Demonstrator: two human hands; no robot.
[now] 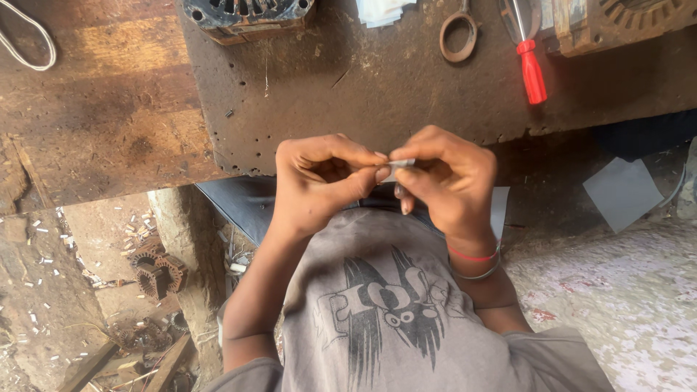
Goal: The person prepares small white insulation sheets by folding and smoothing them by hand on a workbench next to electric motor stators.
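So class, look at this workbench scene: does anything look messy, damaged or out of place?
Yes. Small white scraps litter the ground at lower left, beside rusty metal cores. The bench edge is crumbled and pitted. Both hands, left hand and right hand, pinch a small pale strip.

Soft daylight, sharp focus, bright glare lower right

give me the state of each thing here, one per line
left hand: fingers pinched shut on the small pale strip
right hand: fingers pinched shut on the same strip
small pale strip: held between both hands, off the bench
red-handled screwdriver: lying loose on the bench
metal ring tool: lying flat on the bench, untouched
grey sheet: lying on the floor to the right
motor stators: lying on the ground, lower left
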